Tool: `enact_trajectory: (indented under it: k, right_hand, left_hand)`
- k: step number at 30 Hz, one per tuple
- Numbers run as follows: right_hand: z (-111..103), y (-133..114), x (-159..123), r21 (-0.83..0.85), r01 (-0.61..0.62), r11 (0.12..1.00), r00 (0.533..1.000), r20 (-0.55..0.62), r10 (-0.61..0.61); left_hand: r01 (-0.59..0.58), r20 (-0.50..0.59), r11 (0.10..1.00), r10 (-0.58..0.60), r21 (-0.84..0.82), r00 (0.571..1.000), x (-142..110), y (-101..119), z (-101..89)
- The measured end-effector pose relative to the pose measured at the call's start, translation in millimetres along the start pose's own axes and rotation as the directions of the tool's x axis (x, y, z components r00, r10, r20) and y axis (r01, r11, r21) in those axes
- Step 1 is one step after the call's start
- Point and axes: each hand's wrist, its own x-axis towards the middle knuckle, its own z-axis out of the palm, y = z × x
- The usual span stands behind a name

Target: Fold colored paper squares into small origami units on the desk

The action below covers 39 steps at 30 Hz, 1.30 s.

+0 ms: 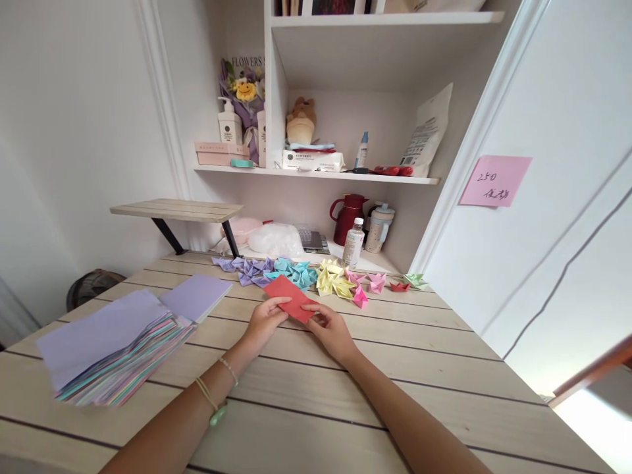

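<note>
A sheet of red paper (292,297), folded as far as I can tell, is held between both hands above the wooden table. My left hand (266,318) pinches its left edge, thumb on top. At the right corner my right hand (326,326) grips it between thumb and fingers. Just beyond lies a row of folded paper boats: purple (253,270), blue (294,271), yellow (333,280), pink (377,283), one dark red (399,287) and green (416,281).
A fanned stack of coloured paper (103,336) and a purple stack (197,296) lie left on the plank table (296,408). Behind the boats stand a clear bottle (353,245), a red jug (349,220) and a tumbler (379,229). A small raised shelf (176,209) stands back left.
</note>
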Motion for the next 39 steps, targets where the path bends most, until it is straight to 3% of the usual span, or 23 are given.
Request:
enact_trajectory:
  k: [6, 10, 15, 18, 21, 24, 29, 34, 39]
  right_hand:
    - [-3.2, 3.4, 3.7, 0.263, -0.150, 0.953, 0.984, -0.052, 0.169]
    - [-3.8, 5.1, 4.7, 0.390, -0.152, 0.908, 0.977, -0.082, 0.199]
    - [-5.0, 4.6, 6.1, 0.322, -0.115, 0.940, 0.993, 0.013, 0.116]
    - [-5.7, 6.4, 7.1, 0.267, -0.073, 0.961, 0.997, 0.017, 0.072]
    - [-5.7, 10.2, 7.9, 0.164, -0.034, 0.986, 0.997, -0.066, 0.045]
    - [-4.6, 11.8, 7.4, 0.151, -0.042, 0.988, 0.995, -0.084, 0.055]
    - [-2.3, 3.7, 4.1, 0.259, -0.041, 0.965, 0.997, 0.074, 0.023]
    - [-4.6, -0.5, 4.6, 0.233, -0.080, 0.969, 0.997, -0.002, 0.083]
    - [-6.4, 3.7, 8.0, 0.302, -0.123, 0.945, 0.985, -0.081, 0.154]
  left_hand:
    - [-0.027, 0.038, 0.982, 0.020, 0.187, 0.999, -2.0, -3.3, 3.9]
    - [-0.060, 0.064, 0.994, 0.054, 0.088, 0.996, -2.3, -2.7, 6.5]
    - [0.010, 0.002, 0.997, -0.010, 0.073, 1.000, 0.6, -0.8, 5.2]
    - [0.092, 0.088, 0.992, -0.100, 0.091, 0.991, 0.9, -1.5, 3.6]
    - [0.123, 0.208, 0.985, -0.146, 0.118, 0.967, -0.2, -3.9, 4.0]
    - [0.027, 0.204, 0.994, -0.048, 0.104, 0.978, 0.2, -6.8, 4.7]
    - [-0.179, 0.143, 0.962, 0.151, 0.208, 0.978, 2.4, -6.5, 1.5]
    - [-0.137, 0.146, 0.972, 0.110, 0.192, 0.983, 0.4, -3.7, 3.1]
    - [-0.102, 0.065, 0.981, 0.092, 0.167, 0.994, 1.8, -3.3, 5.2]
